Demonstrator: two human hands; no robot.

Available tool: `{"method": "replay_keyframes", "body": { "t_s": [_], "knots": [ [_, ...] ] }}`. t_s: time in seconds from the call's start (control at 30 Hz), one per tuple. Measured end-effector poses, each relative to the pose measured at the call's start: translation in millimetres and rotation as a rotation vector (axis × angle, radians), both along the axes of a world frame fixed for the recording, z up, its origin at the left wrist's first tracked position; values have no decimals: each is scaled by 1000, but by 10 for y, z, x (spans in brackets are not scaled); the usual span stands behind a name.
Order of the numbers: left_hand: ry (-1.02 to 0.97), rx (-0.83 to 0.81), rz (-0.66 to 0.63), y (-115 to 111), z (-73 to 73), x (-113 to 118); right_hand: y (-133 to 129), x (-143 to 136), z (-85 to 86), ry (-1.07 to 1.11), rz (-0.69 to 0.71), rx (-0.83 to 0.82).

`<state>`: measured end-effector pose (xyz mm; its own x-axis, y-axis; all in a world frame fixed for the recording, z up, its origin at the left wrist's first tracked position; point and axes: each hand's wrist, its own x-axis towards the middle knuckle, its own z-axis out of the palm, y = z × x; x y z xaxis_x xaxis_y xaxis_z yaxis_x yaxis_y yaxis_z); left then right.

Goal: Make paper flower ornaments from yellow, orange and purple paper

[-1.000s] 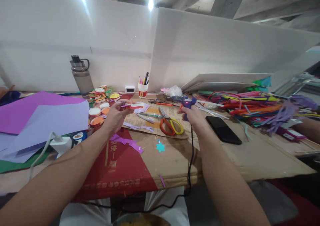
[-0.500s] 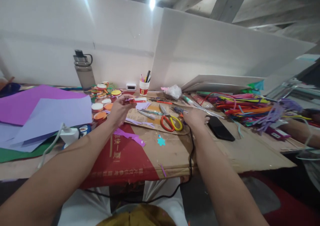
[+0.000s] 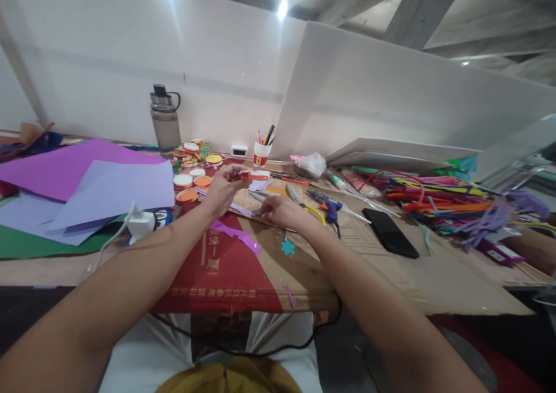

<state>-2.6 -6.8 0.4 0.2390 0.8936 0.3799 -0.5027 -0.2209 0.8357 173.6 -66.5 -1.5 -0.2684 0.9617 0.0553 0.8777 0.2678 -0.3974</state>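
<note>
My left hand (image 3: 223,191) is closed in a pinch on a small red paper piece (image 3: 248,175), held above the left part of the cardboard. To its right, my right hand (image 3: 282,210) reaches down with curled fingers at some light purple paper strips (image 3: 243,210); what the fingertips grip is hidden. That hand partly covers the scissors with a yellow handle (image 3: 316,212). A blue glue gun (image 3: 333,207) lies just right of my right hand. Nearer to me are a purple paper scrap (image 3: 238,235) and a teal flower-shaped cutout (image 3: 287,246).
Round orange and white pieces (image 3: 186,196) and a water bottle (image 3: 165,120) stand at back left, beside purple sheets (image 3: 117,190). A pen cup (image 3: 261,154) is at the back. At right are a phone (image 3: 391,232), colourful strips (image 3: 452,199) and another person's arm (image 3: 530,248).
My right hand has left the glue gun and moved left to the purple strips. My left hand still holds the red piece. The whole view has shifted slightly.
</note>
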Motion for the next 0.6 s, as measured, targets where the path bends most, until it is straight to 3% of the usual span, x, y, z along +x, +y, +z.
{"method": "replay_keyframes", "body": {
  "t_s": [0.23,0.6],
  "knots": [
    [32,-3,-11,-9,-28,7,69,5,-154,-3,-32,67],
    [103,-13,-123,-74,-49,12,125,201,-167,499,-132,138]
  ]
}}
